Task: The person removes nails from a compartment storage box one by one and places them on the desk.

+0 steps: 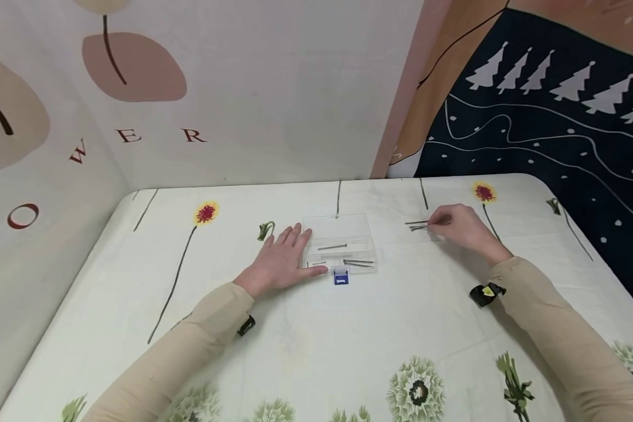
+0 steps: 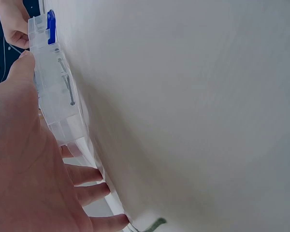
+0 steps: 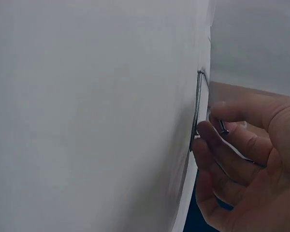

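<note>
A clear plastic box (image 1: 316,255) with a blue latch (image 1: 341,276) lies with its lid (image 1: 336,225) back on the cloth-covered table. Several nails (image 1: 357,263) lie in its compartments. My left hand (image 1: 276,261) rests at the box's left side, fingers spread and straight, thumb along the front edge. Right of the box, my right hand (image 1: 459,227) pinches a nail (image 3: 223,127) between thumb and fingers, its head showing in the right wrist view. More nails (image 3: 198,99) lie on the cloth right at those fingertips.
The tablecloth (image 1: 295,351) has printed flowers and stems. A pale curtain (image 1: 274,117) hangs behind the table, and a dark fabric with white trees (image 1: 538,135) hangs at the right. Black bands (image 1: 483,295) sit at both wrists.
</note>
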A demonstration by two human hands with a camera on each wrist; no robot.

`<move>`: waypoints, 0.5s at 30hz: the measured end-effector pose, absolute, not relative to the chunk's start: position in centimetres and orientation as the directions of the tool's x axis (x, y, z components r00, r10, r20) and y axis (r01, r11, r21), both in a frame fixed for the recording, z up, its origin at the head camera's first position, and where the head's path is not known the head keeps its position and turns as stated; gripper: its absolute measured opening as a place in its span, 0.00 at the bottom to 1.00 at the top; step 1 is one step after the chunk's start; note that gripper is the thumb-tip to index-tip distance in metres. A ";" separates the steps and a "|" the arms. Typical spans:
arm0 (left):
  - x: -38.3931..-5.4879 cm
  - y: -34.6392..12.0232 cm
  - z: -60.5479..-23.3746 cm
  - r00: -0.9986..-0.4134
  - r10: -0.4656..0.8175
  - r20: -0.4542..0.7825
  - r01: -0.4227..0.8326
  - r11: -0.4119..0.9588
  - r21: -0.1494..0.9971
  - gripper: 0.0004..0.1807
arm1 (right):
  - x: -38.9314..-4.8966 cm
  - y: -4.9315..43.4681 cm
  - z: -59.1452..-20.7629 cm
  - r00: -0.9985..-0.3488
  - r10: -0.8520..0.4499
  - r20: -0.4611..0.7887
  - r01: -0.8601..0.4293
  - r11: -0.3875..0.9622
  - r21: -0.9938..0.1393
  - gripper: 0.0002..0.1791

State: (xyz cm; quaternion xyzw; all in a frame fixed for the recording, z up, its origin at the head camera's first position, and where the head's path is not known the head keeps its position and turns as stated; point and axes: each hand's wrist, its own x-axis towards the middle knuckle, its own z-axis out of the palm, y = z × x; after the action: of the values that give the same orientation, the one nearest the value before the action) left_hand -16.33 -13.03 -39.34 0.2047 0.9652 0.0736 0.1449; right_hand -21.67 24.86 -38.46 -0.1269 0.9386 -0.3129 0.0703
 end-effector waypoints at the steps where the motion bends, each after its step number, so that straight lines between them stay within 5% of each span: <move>1: -16.3 -13.0 -39.3 -0.874 0.417 -0.249 0.374 0.905 0.201 0.55 | -21.7 25.0 -38.4 -0.961 -0.271 -0.053 -0.187 0.779 -0.598 0.07; 15: -16.3 -13.1 -39.4 -0.873 0.415 -0.256 0.371 0.906 0.202 0.55 | -22.5 25.8 -38.5 -0.969 -0.246 0.008 -0.204 0.784 -0.586 0.06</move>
State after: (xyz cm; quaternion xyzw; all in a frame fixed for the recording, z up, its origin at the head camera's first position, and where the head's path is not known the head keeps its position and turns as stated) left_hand -16.34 -13.08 -39.39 0.2036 0.9650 0.0732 0.1480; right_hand -22.47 25.78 -38.47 -0.1193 0.9439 -0.3062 0.0342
